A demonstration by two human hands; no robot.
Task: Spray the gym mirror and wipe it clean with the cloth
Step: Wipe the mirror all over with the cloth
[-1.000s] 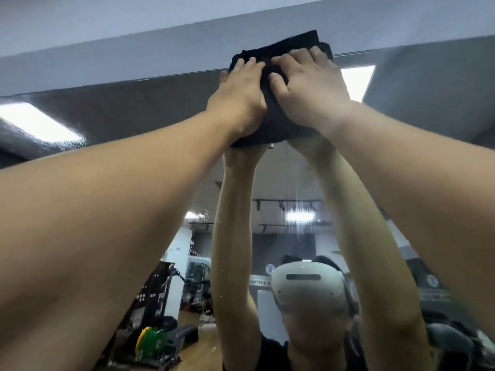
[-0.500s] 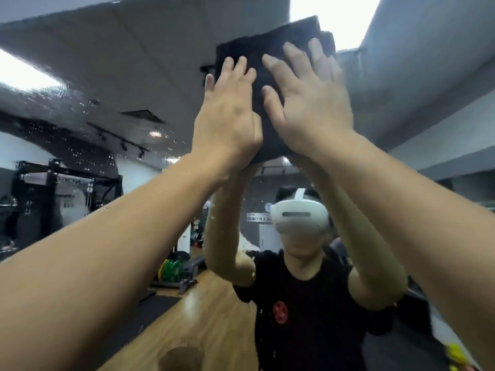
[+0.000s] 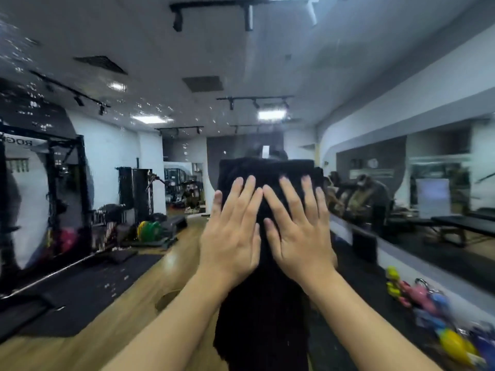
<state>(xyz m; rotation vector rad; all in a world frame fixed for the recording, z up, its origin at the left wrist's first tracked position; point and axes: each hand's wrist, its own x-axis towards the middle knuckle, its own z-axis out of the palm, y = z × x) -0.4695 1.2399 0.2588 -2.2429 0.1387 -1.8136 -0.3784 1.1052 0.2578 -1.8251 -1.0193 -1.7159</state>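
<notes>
Here, left hand (image 3: 229, 238) and right hand (image 3: 298, 236) (fingers straight) press the black cloth (image 3: 267, 170) flat against the droplet-speckled mirror (image 3: 107, 129).

Black cloth (image 3: 267, 170), plain and dark all over. In the mirror (image 3: 112, 145), white droplet specks scattered over a grey-white ceiling. Reflected floor (image 3: 171, 263) is honey-coloured wood with black mats (image 3: 88, 287). Green and yellow weight plates (image 3: 148, 231) beside a black rack (image 3: 67, 188). Pink, yellow and blue kettlebells (image 3: 431, 309) lower right.

Bright overhead glare — blurred edges (wide-angle)
</notes>
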